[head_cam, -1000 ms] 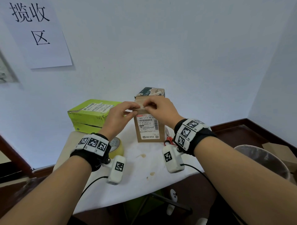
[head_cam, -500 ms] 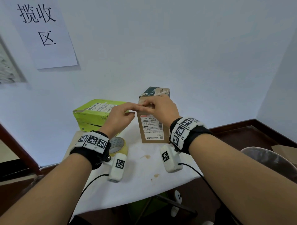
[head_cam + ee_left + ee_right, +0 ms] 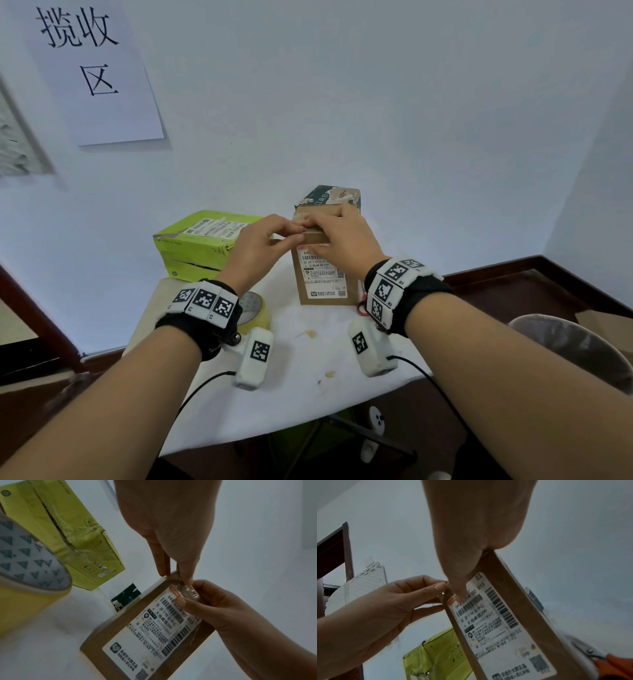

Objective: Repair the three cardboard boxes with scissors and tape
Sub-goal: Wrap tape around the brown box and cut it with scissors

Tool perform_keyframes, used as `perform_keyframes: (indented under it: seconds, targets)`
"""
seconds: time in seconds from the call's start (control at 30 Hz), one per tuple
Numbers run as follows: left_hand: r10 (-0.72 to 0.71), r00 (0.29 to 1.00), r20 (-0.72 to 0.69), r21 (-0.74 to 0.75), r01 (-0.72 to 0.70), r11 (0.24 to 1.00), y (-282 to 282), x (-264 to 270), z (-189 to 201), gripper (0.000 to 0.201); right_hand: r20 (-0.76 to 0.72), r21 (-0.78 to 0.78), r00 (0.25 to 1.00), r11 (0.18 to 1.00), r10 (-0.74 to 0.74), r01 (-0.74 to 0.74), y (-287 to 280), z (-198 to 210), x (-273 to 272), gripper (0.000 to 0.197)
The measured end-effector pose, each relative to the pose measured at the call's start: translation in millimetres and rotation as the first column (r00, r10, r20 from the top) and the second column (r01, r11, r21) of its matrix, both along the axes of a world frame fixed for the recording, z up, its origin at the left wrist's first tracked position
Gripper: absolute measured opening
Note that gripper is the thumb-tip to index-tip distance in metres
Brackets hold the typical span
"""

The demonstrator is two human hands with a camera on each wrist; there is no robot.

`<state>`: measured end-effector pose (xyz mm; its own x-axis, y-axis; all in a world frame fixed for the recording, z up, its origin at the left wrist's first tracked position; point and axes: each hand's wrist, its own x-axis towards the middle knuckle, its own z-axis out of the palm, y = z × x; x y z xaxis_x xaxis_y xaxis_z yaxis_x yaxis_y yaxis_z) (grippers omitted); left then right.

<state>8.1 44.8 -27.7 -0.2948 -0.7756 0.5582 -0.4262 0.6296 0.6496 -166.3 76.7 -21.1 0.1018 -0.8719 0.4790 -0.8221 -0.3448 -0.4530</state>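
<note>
A brown box (image 3: 322, 277) with a white shipping label stands upright on the white table (image 3: 301, 387). My left hand (image 3: 294, 229) pinches its upper left corner, and in the left wrist view its thumb rests on a crinkled clear tape strip (image 3: 189, 593). My right hand (image 3: 323, 226) grips the box top, fingers over the top edge. Its thumb (image 3: 460, 592) presses on the front at the label's top corner. A yellow tape roll (image 3: 255, 308) lies by my left wrist. Red-handled scissors (image 3: 597, 655) lie to the right of the box, mostly hidden.
A lime-green box (image 3: 202, 243) with a split seam stands at the back left. A dark green box (image 3: 330, 196) is behind the brown one. A grey bin (image 3: 568, 346) stands to the right of the table, and a paper sign (image 3: 92, 68) hangs on the wall.
My left fingers, stretched toward the box top half a second ago, have curled into a pinch on its corner. My right hand has spread farther over the top. The head view shifted slightly.
</note>
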Motion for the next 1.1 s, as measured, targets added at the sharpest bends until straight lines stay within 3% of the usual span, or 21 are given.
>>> perform_keyframes:
  seconds: [0.23, 0.7, 0.83, 0.9, 0.97, 1.03, 1.1]
  targets:
    - [-0.014, 0.994, 0.110, -0.115, 0.027, 0.993, -7, -3, 3, 0.009, 0.025, 0.044, 0.996, 0.996, 0.082, -0.083, -6, -1, -7, 0.037]
    - [-0.105, 0.979, 0.177, -0.074, 0.120, 0.990, -6, 7, 6, 0.012, -0.006, 0.079, 0.995, 0.992, 0.100, -0.099, -6, -5, -12, 0.052]
    - [-0.064, 0.980, 0.187, -0.051, 0.075, 0.996, 0, 6, 11, 0.013, -0.022, 0.047, 0.993, 0.992, 0.117, -0.116, 7, 1, -9, 0.043]
    - [-0.046, 0.987, 0.155, -0.033, 0.052, 0.998, 4, 5, 15, 0.026, 0.018, 0.041, 0.993, 0.992, 0.119, -0.120, 11, 3, -8, 0.034]
    - [-0.050, 0.992, 0.114, 0.043, 0.045, 0.998, 6, 4, 19, 0.055, 0.066, 0.039, 0.993, 0.994, 0.101, -0.104, 15, 7, -7, 0.028]
    - [-0.091, 0.990, 0.106, 0.239, 0.063, 0.969, 7, 4, 22, 0.086, 0.133, 0.011, 0.988, 0.997, 0.078, -0.081, 17, 14, -8, 0.024]
    - [-0.172, 0.973, 0.151, 0.406, 0.098, 0.909, 7, 2, 25, 0.100, 0.348, 0.021, 0.933, 0.995, 0.088, -0.101, 21, 23, -13, 0.026]
